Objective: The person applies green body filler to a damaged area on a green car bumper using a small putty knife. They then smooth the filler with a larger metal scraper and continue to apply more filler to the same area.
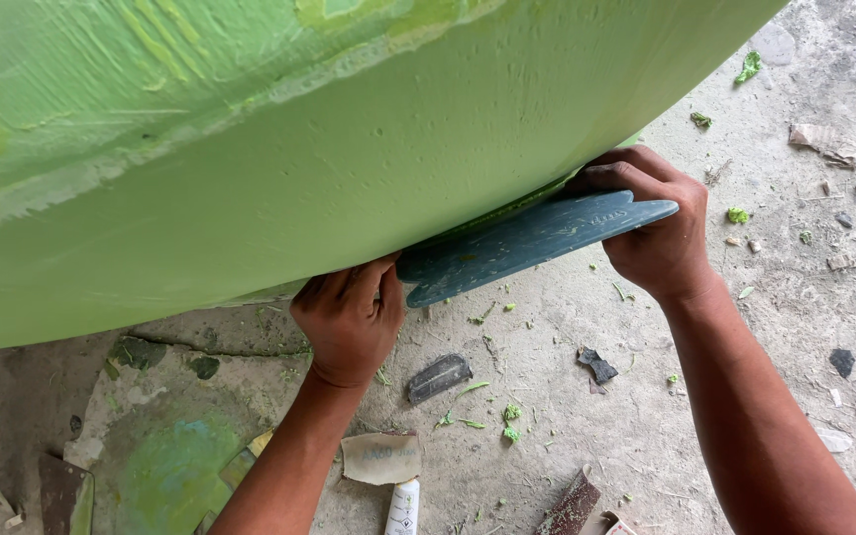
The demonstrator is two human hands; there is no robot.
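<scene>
Hands hold a flat, dark blue-green board up against the bottom of a big green curved shell. The shell fills the top of the view and bulges out over the floor. Its upper part has streaky, lumpy patches in lighter green and yellow.

The left hand is at the near end of the board. Its fingers curl up under the shell and press there, so the hand is bent tight around that end. The right hand grips the far end. Its fingers go over the top edge of the board and its thumb sits below, so it is closed on the board. The board lies long and slanted between the two hands, touching the shell along its top edge.

Below is a rough grey concrete floor. Small green bits are scattered on it. A dark flat scraper lies just below the left hand. A worn piece of tan sandpaper sits near the left arm, and a white tube lies right under it. A small dark scrap lies between the two arms. A green smeared patch stains the floor at the lower left.
</scene>
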